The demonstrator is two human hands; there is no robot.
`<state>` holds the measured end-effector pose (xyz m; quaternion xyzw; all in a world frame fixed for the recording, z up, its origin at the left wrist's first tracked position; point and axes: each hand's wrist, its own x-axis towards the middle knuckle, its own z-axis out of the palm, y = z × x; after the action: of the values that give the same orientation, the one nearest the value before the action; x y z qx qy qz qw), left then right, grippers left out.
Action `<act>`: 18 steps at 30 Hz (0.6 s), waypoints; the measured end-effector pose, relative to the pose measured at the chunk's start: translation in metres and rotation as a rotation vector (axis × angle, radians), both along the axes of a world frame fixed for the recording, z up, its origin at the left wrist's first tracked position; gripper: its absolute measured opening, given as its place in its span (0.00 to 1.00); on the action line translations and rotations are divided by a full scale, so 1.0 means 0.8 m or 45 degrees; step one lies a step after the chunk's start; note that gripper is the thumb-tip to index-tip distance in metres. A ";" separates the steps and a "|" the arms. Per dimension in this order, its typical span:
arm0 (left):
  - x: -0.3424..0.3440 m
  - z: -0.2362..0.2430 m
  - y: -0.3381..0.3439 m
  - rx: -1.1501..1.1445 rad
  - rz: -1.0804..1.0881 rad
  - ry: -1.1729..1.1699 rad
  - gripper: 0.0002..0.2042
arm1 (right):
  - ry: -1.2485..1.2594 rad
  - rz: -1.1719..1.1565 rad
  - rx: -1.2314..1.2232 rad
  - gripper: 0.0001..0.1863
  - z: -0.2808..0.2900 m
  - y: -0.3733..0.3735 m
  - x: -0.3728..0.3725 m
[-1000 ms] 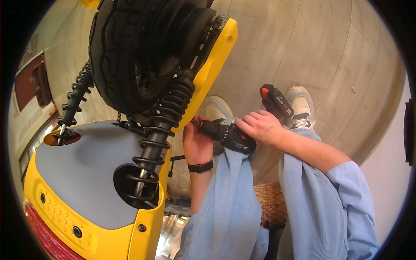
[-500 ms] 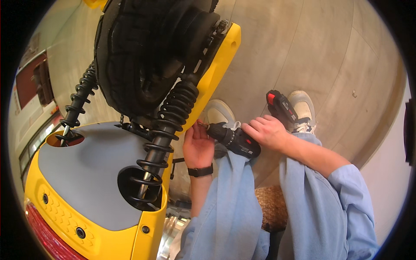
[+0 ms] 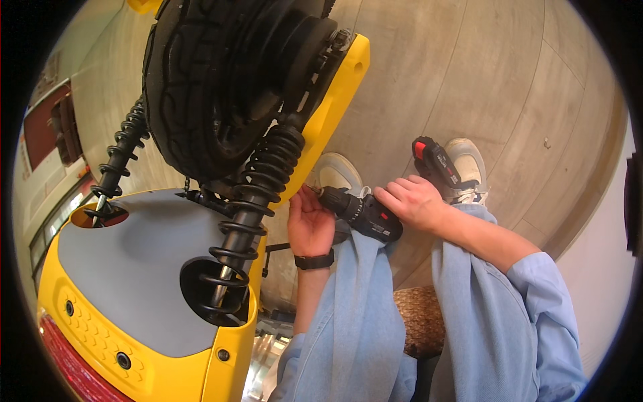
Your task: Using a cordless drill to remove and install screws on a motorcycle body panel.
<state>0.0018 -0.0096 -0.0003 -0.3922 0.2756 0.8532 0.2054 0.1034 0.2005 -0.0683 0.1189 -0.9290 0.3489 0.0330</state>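
A black cordless drill point(image 3: 367, 216) with red accents is gripped in my right hand point(image 3: 416, 204); its battery end shows on the hand's far side, by my right shoe. The drill's chuck points left. My left hand point(image 3: 312, 224), palm up with a dark band at the wrist, has its fingers bent at the drill's tip, beside the yellow swing arm point(image 3: 329, 120) of an upturned scooter. Whatever those fingertips hold is too small to make out, and the arm partly hides them.
The scooter's black tyre point(image 3: 191, 87) rises at the upper left, between two coil-spring shocks, the nearer shock point(image 3: 258, 194) close to my left hand. Its grey and yellow body point(image 3: 144, 268) fills the lower left. My shoes rest on the wooden floor point(image 3: 495, 87).
My left hand has shifted slightly right, and its fingers have curled in more at the drill's tip. The right hand and drill stay nearly in place.
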 end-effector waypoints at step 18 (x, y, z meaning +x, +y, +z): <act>-0.002 -0.004 0.002 0.067 -0.104 0.109 0.08 | -0.023 0.000 -0.031 0.16 0.007 0.003 -0.005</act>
<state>0.0001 -0.0078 -0.0038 -0.3382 0.2772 0.8672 0.2383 0.0992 0.2028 -0.0627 0.1154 -0.9249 0.3613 0.0261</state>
